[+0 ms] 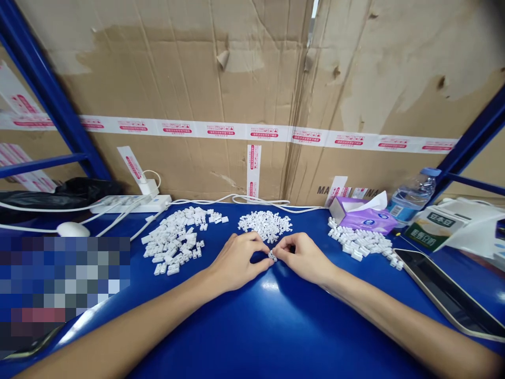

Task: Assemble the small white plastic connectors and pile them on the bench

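Over the middle of the blue table (252,326), my left hand (241,259) and my right hand (302,258) meet at the fingertips. Both pinch one small white piece (272,256), partly hidden by the fingers. Just beyond them lies a pile of tiny white parts (264,223). A larger pile of white block-shaped pieces (173,239) spreads to the left of my left hand. On the right, beyond my right hand, is another group of white pieces (361,242).
A purple tissue pack (365,215), a plastic bottle (414,196), a green and white carton (440,225) and a phone (453,292) stand or lie at the right. A power strip (130,204) with white cables is at the back left, before a cardboard wall (189,84).
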The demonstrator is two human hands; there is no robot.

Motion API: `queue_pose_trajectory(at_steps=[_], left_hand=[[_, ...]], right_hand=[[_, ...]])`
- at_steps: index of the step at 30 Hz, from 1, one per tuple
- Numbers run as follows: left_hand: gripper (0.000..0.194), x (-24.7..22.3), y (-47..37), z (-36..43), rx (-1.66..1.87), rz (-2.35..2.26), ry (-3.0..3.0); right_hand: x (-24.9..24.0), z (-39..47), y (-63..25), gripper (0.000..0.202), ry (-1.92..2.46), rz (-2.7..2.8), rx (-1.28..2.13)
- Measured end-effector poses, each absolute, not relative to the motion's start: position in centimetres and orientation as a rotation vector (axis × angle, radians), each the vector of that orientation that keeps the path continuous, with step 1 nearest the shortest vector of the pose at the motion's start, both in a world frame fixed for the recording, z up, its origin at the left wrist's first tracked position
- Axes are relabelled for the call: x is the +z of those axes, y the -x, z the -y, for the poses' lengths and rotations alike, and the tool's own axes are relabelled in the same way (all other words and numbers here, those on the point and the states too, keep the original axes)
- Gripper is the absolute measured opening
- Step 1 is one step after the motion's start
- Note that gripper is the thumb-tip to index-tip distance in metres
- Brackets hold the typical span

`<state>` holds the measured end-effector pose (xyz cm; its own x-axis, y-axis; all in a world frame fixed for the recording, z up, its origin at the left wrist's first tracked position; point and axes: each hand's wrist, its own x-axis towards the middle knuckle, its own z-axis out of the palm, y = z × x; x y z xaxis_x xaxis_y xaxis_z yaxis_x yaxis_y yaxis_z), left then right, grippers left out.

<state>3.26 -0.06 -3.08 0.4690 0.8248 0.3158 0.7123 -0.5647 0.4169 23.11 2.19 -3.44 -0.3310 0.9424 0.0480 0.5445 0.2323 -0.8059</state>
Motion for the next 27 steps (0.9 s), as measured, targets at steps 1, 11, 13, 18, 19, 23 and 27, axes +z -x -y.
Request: queue_pose_trajectory(at_steps=[1, 11, 13, 18, 19, 23, 27], left_hand=[[0.013, -3.07, -3.25, 0.07, 0.720, -1.327, -2.490], [0.012, -3.28, -3.21, 0.26, 0.738, -1.326, -2.497], [0.012, -3.30, -3.22, 0.23, 0.741, -1.330, -2.490], [0.012, -3.42, -3.22, 0.12, 0.756, -1.315, -2.499], [0.012, -3.44, -3.21, 0.11, 0.758, -1.312, -2.503], [0.012, -3.51, -3.17, 0.08, 0.763, -1.304, -2.506], [0.013, -3.52, -3.16, 0.06, 0.769, -1.306, -2.504]], right_hand=[[-3.34, -2.09, -23.08, 0.015, 1.369, 1.978, 0.941], [-2.68, -1.75, -23.10, 0.020, 1.423, 2.079, 0.720], [-2.73, -1.95, -23.19, 0.020, 1.420, 2.087, 0.741], [-2.77, -2.31, -23.46, 0.021, 1.395, 2.097, 0.811], [-2.74, -2.32, -23.51, 0.022, 1.394, 2.101, 0.823], [-2.60, -2.32, -23.67, 0.024, 1.385, 2.142, 0.827], [-2.74, -2.38, -23.71, 0.023, 1.358, 2.159, 0.790]])
